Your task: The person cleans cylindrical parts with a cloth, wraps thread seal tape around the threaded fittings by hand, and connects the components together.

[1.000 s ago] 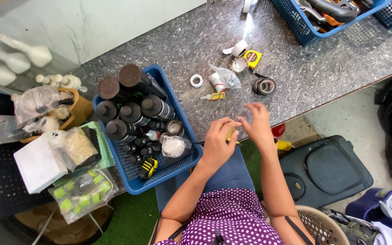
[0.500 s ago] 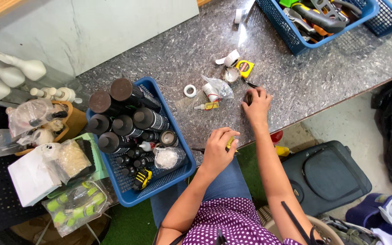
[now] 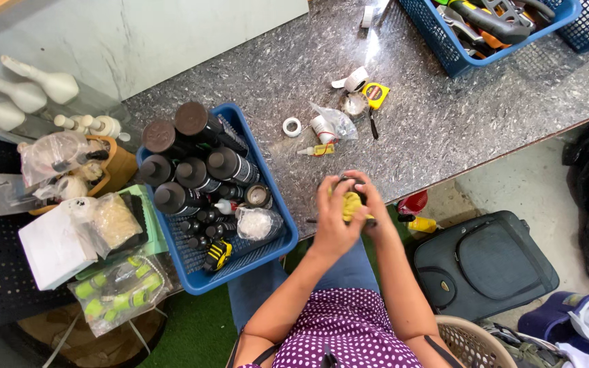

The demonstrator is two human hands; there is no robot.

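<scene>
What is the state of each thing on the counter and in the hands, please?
Left hand: closed around the yellow object.
Right hand: closed on the same object.
Yellow object: held in both hands, above the counter edge.
Blue basket: full, black bottles upright.
White tape roll: lying flat.
Small glue tube: lying on its side.
Yellow tape measure: lying on the counter.

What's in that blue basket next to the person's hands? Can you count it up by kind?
In the blue basket, counting only what shows clearly:
Large dark spray cans: 6
Clear plastic bag: 1
Tape roll: 1
Yellow-and-black tool: 1
Small white bottle with red tip: 1
Total: 10, leaving out the small dark bottles, too crowded to count.
</scene>
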